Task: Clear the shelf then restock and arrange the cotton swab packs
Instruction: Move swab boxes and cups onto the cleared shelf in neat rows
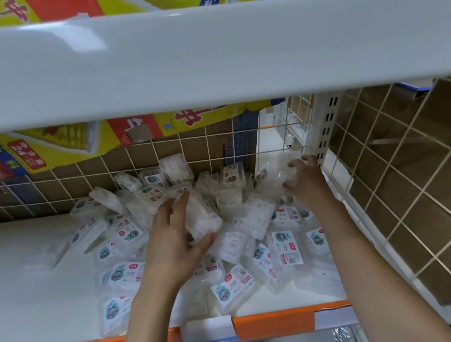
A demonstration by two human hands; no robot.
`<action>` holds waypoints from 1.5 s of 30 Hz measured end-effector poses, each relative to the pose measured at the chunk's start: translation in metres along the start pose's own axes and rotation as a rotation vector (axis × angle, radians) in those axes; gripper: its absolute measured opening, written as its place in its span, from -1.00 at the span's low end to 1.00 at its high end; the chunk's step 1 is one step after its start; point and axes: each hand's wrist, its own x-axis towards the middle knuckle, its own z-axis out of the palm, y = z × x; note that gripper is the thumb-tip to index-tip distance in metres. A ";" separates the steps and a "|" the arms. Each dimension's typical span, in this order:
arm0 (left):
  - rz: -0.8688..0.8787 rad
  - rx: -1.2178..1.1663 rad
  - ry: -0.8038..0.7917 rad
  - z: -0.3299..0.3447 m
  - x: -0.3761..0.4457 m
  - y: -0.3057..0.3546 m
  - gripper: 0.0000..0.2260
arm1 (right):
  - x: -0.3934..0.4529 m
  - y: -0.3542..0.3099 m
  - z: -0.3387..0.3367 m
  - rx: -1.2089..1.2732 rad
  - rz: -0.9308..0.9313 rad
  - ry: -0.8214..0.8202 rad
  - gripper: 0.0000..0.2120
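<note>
Lying heaped on the shelf [36, 283], toward its right half and back: cotton swab packs [248, 222], piled against the wire grid [61, 181] behind and a wire side panel [405, 186] at right. Reaching in over the front edge: left hand [176, 242] holding a pack [203, 219] mid-pile, right hand [307, 181] gripping another pack [285, 167] at the rear right corner. Sitting overhead: an upper shelf [212, 55], with cardboard boxes [59, 146] standing behind the grid.

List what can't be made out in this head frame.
- Pack in left hand: label hidden by fingers.
- Right hand: clear pack blurred, grip uncertain.
- Loose packs: print too small.
- Shelf rear: cut off by upper shelf.
</note>
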 end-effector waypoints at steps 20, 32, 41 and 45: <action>-0.004 -0.025 0.008 -0.006 -0.016 0.002 -0.20 | -0.011 -0.013 -0.037 -0.050 -0.156 0.035 -0.70; 0.028 -0.063 0.057 -0.011 -0.030 0.002 -0.25 | -0.090 -0.055 -0.022 0.212 -0.355 0.378 -0.72; -0.106 -0.109 0.152 -0.049 -0.053 -0.030 -0.23 | -0.145 -0.118 0.017 0.410 -0.442 0.423 -0.71; -0.151 -0.155 0.205 -0.071 -0.060 -0.056 -0.24 | -0.159 -0.154 0.037 0.406 -0.448 0.342 -0.66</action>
